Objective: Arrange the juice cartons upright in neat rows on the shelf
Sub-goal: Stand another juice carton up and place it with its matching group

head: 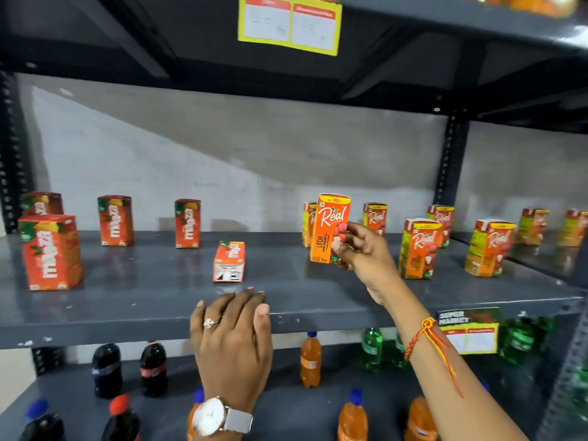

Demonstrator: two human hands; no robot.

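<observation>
My right hand [362, 253] grips an orange Real litchi carton [329, 227], held upright just above the grey shelf [159, 300]. Several more Real cartons stand to its right, such as one at the front [419, 248] and another [489, 248]. Red Maaza cartons stand on the left half, a big one nearest [51, 251] and two further back [115, 220] [187, 223]. One Maaza carton [229, 261] lies flat on its back mid-shelf. My left hand [232, 329] rests palm down on the shelf's front edge, holding nothing.
Below, a lower shelf holds dark cola bottles [153, 367], orange soda bottles [311, 361] and green bottles [371, 350]. A yellow price tag [471, 335] hangs on the shelf edge at right; another [289, 23] hangs from the shelf above. Black uprights [450, 160] frame the bay.
</observation>
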